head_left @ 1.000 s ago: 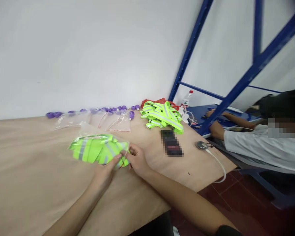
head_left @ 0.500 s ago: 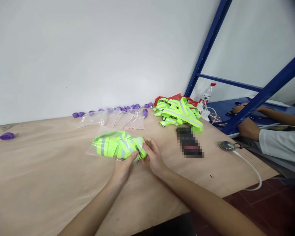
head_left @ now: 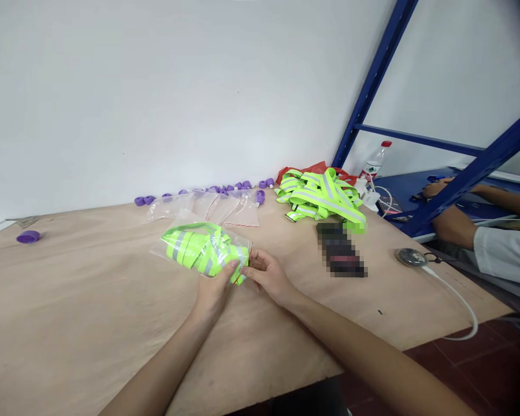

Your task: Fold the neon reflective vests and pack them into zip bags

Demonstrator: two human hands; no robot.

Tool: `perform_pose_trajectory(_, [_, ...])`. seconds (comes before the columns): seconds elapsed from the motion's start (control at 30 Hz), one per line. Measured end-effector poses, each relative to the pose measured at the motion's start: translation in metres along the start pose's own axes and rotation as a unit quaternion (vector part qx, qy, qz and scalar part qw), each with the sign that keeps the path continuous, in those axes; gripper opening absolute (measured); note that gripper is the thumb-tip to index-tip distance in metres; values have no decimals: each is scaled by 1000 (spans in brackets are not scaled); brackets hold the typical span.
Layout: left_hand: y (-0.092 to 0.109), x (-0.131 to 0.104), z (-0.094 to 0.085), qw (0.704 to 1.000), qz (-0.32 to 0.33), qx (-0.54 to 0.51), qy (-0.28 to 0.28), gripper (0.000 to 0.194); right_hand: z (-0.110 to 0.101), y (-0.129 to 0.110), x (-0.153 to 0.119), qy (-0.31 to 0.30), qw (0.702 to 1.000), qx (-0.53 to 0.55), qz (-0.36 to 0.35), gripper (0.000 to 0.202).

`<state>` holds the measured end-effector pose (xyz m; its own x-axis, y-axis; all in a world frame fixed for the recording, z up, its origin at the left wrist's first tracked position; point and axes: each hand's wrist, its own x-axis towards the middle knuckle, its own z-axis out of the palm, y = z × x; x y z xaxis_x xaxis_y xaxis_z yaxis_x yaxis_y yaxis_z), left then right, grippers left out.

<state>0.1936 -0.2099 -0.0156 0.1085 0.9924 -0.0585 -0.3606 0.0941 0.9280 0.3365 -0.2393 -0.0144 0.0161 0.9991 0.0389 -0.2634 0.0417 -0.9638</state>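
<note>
A brown tabletop [head_left: 91, 300] meets a white wall [head_left: 156, 86], small purple pieces [head_left: 140, 201] strewn along the join. A blue metal frame [head_left: 375, 81] rises at right; dark red floor tiles [head_left: 472, 358] show below. Mid-table, the left hand [head_left: 215, 284] grips a clear zip bag [head_left: 243, 242] of neon reflective strap [head_left: 193, 247], the right hand [head_left: 272, 278] pinching its red-lined end between thumb and fingers.

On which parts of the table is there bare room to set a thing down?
The table is most free at left, between a lone purple piece, the filled bag and the left forearm. A smaller patch lies between the right hand and the blurred object. The back is crowded with purple pieces, flat bags and the strap pile.
</note>
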Motion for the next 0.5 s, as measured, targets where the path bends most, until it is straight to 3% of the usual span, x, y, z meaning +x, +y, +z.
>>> perform_pose_trajectory(0.23, [-1, -4, 2, 998, -2, 66, -7, 37, 2, 1, -3, 8, 1000, 21, 1, 36])
perform_pose_trajectory(0.5, [10, -10, 10, 991, 18, 121, -50, 35, 5, 3, -1, 80, 994, 77, -20, 40])
